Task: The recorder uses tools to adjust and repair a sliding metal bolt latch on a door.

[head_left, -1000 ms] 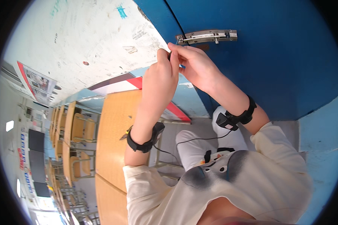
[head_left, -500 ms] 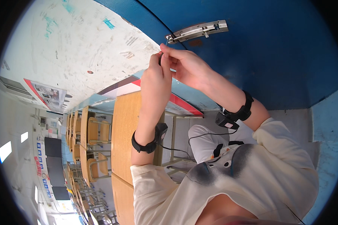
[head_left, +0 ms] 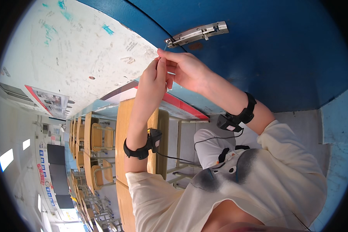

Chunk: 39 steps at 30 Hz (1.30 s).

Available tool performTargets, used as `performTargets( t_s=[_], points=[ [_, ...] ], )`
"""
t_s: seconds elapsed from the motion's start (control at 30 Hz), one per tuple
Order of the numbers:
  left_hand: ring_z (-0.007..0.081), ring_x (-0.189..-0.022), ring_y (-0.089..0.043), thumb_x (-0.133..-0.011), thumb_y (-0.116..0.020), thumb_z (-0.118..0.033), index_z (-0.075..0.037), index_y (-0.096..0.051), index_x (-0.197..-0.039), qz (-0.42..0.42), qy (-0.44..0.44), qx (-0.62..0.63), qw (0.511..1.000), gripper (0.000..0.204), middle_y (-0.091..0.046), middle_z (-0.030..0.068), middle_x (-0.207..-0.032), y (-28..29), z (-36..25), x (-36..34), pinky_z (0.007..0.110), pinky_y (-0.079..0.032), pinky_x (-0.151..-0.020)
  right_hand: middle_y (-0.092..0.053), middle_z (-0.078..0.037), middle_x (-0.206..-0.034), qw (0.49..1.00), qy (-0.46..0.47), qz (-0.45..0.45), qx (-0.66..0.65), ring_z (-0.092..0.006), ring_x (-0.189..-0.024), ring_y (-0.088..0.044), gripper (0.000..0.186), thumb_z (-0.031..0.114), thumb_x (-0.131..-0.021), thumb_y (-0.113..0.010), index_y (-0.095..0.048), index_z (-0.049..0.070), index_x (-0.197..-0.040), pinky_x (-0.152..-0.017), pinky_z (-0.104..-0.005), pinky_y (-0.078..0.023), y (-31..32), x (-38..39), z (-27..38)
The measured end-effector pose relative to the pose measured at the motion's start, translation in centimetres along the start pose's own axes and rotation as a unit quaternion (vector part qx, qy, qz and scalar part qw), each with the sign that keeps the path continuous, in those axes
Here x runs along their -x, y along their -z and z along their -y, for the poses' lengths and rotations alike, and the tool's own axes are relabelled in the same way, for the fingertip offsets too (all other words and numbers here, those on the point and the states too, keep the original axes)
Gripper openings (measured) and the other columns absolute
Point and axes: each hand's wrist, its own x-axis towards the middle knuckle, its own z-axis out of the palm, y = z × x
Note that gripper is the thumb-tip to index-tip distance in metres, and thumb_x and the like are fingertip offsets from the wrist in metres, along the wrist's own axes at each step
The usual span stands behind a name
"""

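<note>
A silver barrel bolt (head_left: 199, 34) is fixed on the blue door (head_left: 266, 58). Its small keeper plate (head_left: 169, 43) sits across the door gap, on the blue frame. The thin shaft of a screwdriver (head_left: 166, 46) runs from my fingertips up to that plate. My left hand (head_left: 152, 77) is closed around its handle, which the fingers almost wholly hide. Close beside it, my right hand (head_left: 187, 69) pinches near the shaft with thumb and forefinger, its other fingers curled.
A scuffed white wall (head_left: 85, 50) borders the frame on the left. Below my left arm stands a wooden desk (head_left: 124, 116), with rows of desks and chairs (head_left: 98, 137) beyond. Black wrist straps with boxes (head_left: 152, 140) and a cable (head_left: 178, 157) are on my arms.
Both hands have shifted slightly left and down in the picture, along with the bolt and door. The left forearm has swung outward to the left. The dark handle is now more hidden.
</note>
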Motion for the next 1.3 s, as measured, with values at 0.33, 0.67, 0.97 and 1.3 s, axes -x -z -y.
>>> performTargets(
  t_s=[0.33,0.67,0.97,1.3],
  points=[
    [0.0065,-0.046,-0.039,-0.101,-0.038,-0.022,-0.001,-0.049,-0.088,-0.046,-0.051,-0.044,0.997,0.027,-0.043,0.0003,-0.054,-1.2,0.7,0.2,0.024,-0.031,-0.042,-0.061,-0.002,-0.088,0.999,-0.030,0.006,-0.014,-0.0132,-0.081,-0.058,0.022,0.027,-0.088,-0.067,-0.063,0.006,-0.090,-0.073,-0.0294,-0.046,0.7,-0.1,0.3],
    [0.0425,-0.061,-0.060,-0.098,-0.044,-0.018,0.003,-0.044,-0.096,-0.107,-0.132,-0.269,0.948,0.022,-0.060,0.0234,-0.064,-1.1,0.2,0.7,0.047,-0.044,-0.049,-0.064,-0.004,-0.088,0.998,0.013,0.051,-0.044,-0.0131,-0.084,-0.061,0.019,0.021,-0.091,-0.063,-0.064,0.003,-0.093,-0.081,-0.0275,-0.048,1.5,-1.0,-0.6],
    [0.0418,-0.065,-0.060,-0.097,-0.045,-0.016,-0.002,-0.046,-0.102,-0.153,-0.150,-0.267,0.939,0.015,-0.062,0.0232,-0.074,-1.8,-0.4,0.8,0.047,-0.045,-0.053,-0.065,-0.011,-0.110,0.987,0.037,0.127,-0.092,-0.0138,-0.102,-0.061,0.031,0.032,-0.095,-0.053,-0.063,0.004,-0.104,-0.087,-0.0280,-0.048,2.2,-2.4,-2.3],
    [0.0414,-0.074,-0.063,-0.100,-0.038,-0.021,-0.001,-0.046,-0.101,-0.197,-0.067,-0.108,0.972,0.021,-0.063,0.0237,-0.078,-3.6,0.2,0.9,0.042,-0.048,-0.059,-0.062,-0.009,-0.116,0.988,0.061,0.125,-0.062,-0.0169,-0.107,-0.059,0.027,0.027,-0.096,-0.051,-0.062,0.003,-0.102,-0.091,-0.0309,-0.049,1.7,-1.2,-2.3]
  ],
)
